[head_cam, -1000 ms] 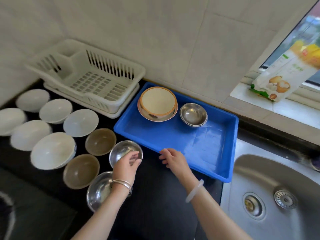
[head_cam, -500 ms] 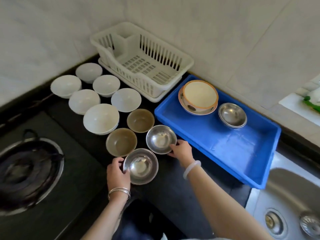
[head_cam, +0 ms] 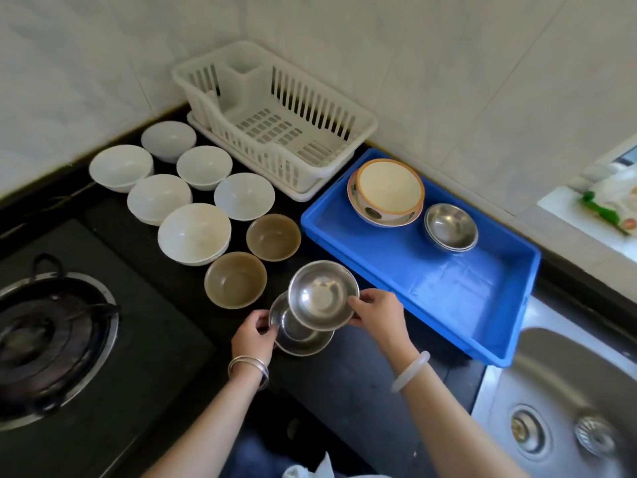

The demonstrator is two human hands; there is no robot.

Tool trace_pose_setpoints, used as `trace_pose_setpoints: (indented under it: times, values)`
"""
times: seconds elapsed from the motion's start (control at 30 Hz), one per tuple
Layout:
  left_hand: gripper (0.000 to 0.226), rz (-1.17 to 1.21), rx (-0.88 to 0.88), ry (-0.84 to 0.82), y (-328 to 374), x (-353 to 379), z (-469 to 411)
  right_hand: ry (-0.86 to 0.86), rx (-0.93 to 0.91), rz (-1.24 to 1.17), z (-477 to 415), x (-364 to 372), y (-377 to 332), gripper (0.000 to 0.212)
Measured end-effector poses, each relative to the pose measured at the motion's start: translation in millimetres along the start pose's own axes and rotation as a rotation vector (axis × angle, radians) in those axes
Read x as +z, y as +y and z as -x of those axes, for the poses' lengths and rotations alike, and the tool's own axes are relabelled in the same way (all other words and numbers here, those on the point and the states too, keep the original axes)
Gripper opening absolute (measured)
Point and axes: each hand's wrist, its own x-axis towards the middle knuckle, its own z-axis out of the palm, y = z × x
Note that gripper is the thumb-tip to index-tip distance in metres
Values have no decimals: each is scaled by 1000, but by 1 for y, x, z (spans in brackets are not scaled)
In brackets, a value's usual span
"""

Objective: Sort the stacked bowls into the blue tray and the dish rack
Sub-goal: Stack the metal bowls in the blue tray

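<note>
My right hand (head_cam: 377,310) grips the rim of a steel bowl (head_cam: 322,294), lifted and tilted over a second steel bowl (head_cam: 298,334) on the black counter. My left hand (head_cam: 253,334) pinches the left rim of that lower bowl. Two brown bowls (head_cam: 272,236) (head_cam: 235,279) sit just behind, and several white bowls (head_cam: 194,232) lie further left. The blue tray (head_cam: 448,288) on the right holds an orange-rimmed patterned bowl stack (head_cam: 387,191) and a steel bowl stack (head_cam: 451,226). The white dish rack (head_cam: 272,119) stands behind with nothing in it.
A gas burner (head_cam: 51,343) lies at the left. A steel sink (head_cam: 565,408) with two drains is at the lower right, touching the tray's end. A packet (head_cam: 610,208) rests on the window sill. Tiled wall runs behind everything.
My right hand has lifted the farther steel bowl off the counter and brought it over the nearer one. My left hand stays on the nearer bowl's rim. The view shifted slightly.
</note>
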Motion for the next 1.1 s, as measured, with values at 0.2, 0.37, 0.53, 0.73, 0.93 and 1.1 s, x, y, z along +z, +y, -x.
trace_pose_setpoints:
  times: [0.2, 0.37, 0.53, 0.73, 0.93, 1.1]
  values:
    - [25, 175, -94, -62, 1, 12, -5, 29, -6, 130, 9, 3, 15, 10]
    - [29, 231, -113, -93, 0, 14, -3, 29, 26, 166, 9, 13, 22, 8]
    - [18, 237, -102, -149, 2, 11, -7, 27, 68, 186, 5, 20, 27, 6]
    - [25, 219, -137, -252, 12, 5, -20, -46, 164, 151, -5, 22, 32, 22]
    - [31, 155, -167, -350, 24, 4, -32, -172, 363, -228, -10, 25, 35, 31]
    - [32, 57, -94, -366, 45, 16, -32, -115, 307, -326, -7, 13, 34, 22]
